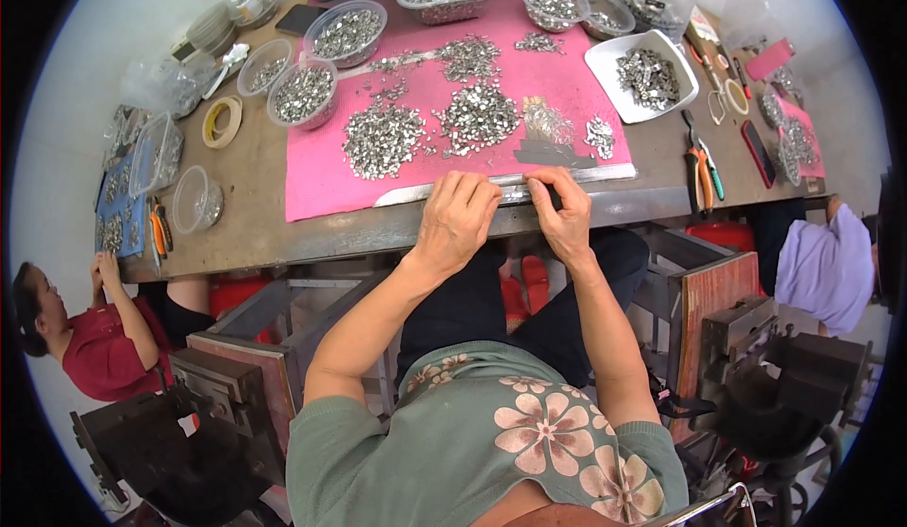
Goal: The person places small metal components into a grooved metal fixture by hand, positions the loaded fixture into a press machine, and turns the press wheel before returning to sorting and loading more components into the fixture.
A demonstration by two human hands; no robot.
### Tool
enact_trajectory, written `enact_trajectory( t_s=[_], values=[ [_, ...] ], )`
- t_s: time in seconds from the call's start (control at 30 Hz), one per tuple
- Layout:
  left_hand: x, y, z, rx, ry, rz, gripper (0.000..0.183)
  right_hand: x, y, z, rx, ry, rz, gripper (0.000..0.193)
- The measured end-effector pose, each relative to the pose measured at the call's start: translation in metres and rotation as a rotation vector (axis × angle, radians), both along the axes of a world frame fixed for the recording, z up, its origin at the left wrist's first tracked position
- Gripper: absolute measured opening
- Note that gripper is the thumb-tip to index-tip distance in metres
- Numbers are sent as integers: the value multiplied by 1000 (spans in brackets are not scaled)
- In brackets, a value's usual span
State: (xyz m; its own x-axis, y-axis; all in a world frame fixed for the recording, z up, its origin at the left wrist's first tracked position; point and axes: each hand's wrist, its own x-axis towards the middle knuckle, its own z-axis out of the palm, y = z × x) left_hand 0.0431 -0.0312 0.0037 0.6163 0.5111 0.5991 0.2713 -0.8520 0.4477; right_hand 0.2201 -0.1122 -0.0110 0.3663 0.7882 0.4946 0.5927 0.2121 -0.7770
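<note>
As both bare hands meet at the table's front edge, just right of the middle of the frame, we get a narrow metal strip running between them, short, slim and silvery, with bright glints broken by darker patches. It lies roughly level across the picture, right by the near border of the pink mat. On its left side, the left hand has fingers and thumb drawn together, tips against the strip; whether they clamp it, I cannot tell. Over on the right side, the right hand curls in, thumb and forefinger bent at that end, and its grip is hidden too!

Just above the right hand lie flat grey strips, dull beside that shine. Up and left of them, two heaps of small silvery pieces, a left heap and a right heap, glitter on the pink. Toward the upper right, a white tray holds darker metal bits, and orange-handled pliers rest below it.
</note>
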Motion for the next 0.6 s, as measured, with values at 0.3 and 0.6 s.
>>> enact_trajectory(
  t_s=[0.3,0.6],
  values=[
    [-45,5,-1,49,45,109,62,32,-23,37,-346,-62,282,58],
    [-47,12,-17,-61,1,109,38,42,-36,38,-298,-187,277,54]
  ],
)
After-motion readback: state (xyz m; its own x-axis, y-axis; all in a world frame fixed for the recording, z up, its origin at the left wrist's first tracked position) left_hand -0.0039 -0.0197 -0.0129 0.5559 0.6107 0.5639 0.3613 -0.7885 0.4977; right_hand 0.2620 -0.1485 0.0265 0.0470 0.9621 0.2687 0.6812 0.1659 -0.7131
